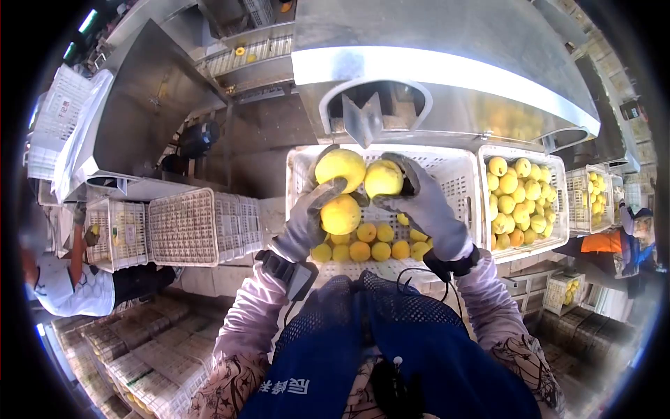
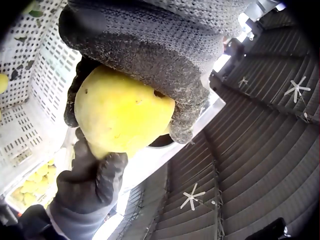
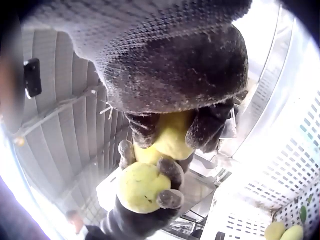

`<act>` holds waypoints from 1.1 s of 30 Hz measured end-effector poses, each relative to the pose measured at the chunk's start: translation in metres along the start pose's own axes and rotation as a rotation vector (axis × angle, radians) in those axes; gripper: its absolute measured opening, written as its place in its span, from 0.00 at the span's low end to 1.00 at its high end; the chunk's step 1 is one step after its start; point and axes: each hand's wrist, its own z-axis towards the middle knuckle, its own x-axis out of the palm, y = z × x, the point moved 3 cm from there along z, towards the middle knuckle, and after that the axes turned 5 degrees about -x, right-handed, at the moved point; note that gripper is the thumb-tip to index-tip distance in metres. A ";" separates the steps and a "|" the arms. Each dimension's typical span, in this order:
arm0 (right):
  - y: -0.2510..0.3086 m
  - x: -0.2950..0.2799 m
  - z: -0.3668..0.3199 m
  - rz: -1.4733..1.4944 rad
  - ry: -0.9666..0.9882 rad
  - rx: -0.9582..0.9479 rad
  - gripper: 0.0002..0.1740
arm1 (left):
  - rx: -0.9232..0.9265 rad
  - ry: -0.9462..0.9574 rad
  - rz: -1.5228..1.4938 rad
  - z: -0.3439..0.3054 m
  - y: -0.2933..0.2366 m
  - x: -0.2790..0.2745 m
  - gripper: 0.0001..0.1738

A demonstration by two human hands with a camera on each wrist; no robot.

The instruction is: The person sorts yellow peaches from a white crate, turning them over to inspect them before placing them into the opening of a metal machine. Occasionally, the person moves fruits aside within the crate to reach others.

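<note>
Both hands wear grey gloves with dark palms and are raised over a white plastic crate (image 1: 457, 166). My left hand (image 1: 305, 213) holds two yellow peaches, one upper peach (image 1: 340, 167) and one lower peach (image 1: 340, 214). In the left wrist view, a peach (image 2: 122, 110) under its fingers has small dark spots. My right hand (image 1: 423, 194) grips a third peach (image 1: 383, 179), side by side with the upper one. From the right wrist, that peach (image 3: 175, 135) shows between dark fingertips. More peaches (image 1: 380, 251) lie at the crate's near side, below the hands.
A second crate (image 1: 486, 202) full of peaches stands at the right. Ahead is a steel machine (image 1: 447, 66) with a chute opening (image 1: 373, 115). Stacked empty-looking crates (image 1: 183, 227) stand left. Other people are at the far left (image 1: 70, 283) and far right (image 1: 631, 241).
</note>
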 end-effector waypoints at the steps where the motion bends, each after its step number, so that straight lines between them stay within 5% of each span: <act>1: 0.016 0.009 0.005 -0.138 -0.110 -0.048 0.45 | 0.144 -0.050 0.297 -0.003 -0.005 -0.022 0.32; 2: 0.018 0.014 0.016 -0.216 -0.218 -0.088 0.46 | 0.294 -0.101 0.592 -0.008 -0.022 -0.007 0.33; 3: 0.004 0.014 0.034 -0.305 -0.280 -0.196 0.47 | 0.237 0.022 0.211 -0.021 -0.028 0.010 0.36; 5: -0.010 0.017 0.062 -0.394 -0.353 -0.316 0.49 | 0.132 -0.086 0.141 -0.037 -0.042 0.012 0.40; 7: -0.014 0.022 0.080 -0.667 -0.428 -0.174 0.47 | 0.114 -0.161 0.122 -0.056 -0.047 0.009 0.43; 8: -0.024 0.025 0.087 -0.664 -0.437 -0.178 0.47 | 0.153 -0.162 0.336 -0.059 -0.037 -0.024 0.43; 10: -0.040 0.029 0.099 -0.748 -0.516 -0.252 0.46 | 0.080 -0.176 0.218 -0.079 -0.036 -0.041 0.40; 11: -0.031 0.031 0.102 -0.740 -0.497 -0.086 0.50 | 0.075 -0.195 0.299 -0.088 -0.039 -0.033 0.41; 13: -0.044 0.028 0.121 -0.776 -0.524 -0.138 0.51 | 0.105 -0.218 0.628 -0.101 -0.041 -0.036 0.43; 16: -0.033 0.027 0.154 -0.841 -0.641 -0.265 0.46 | -0.008 -0.295 0.204 -0.099 -0.031 -0.056 0.40; 18: -0.012 0.020 0.160 -0.862 -0.726 -0.324 0.40 | -0.022 -0.281 0.211 -0.093 -0.034 -0.055 0.40; 20: 0.011 0.005 0.156 -0.638 -0.502 -0.057 0.32 | -0.011 -0.227 0.293 -0.083 -0.038 -0.040 0.39; 21: 0.022 0.005 0.147 -0.653 -0.540 -0.053 0.27 | 0.001 -0.158 0.342 -0.072 -0.034 -0.054 0.39; 22: 0.036 0.003 0.134 -0.518 -0.376 0.011 0.39 | 0.004 -0.097 0.389 -0.067 -0.027 -0.071 0.38; 24: 0.029 0.024 0.093 -0.172 -0.423 -0.232 0.46 | 0.121 -0.124 0.882 -0.054 -0.034 -0.064 0.40; 25: 0.033 0.032 0.075 -0.174 -0.409 -0.234 0.46 | 0.127 -0.136 0.876 -0.045 -0.041 -0.051 0.40; 27: 0.033 0.053 0.040 0.014 0.026 0.160 0.45 | -0.078 0.043 0.428 -0.038 -0.047 -0.015 0.42; 28: 0.022 0.056 0.033 0.013 0.028 0.163 0.45 | -0.079 0.041 0.425 -0.035 -0.046 -0.017 0.42; 30: 0.007 0.063 0.024 -0.365 0.133 -0.321 0.48 | -0.082 0.024 0.458 -0.027 -0.039 -0.026 0.34; 33: 0.020 0.053 0.019 -0.167 0.091 -0.154 0.41 | -0.125 -0.052 0.483 -0.031 -0.045 0.001 0.32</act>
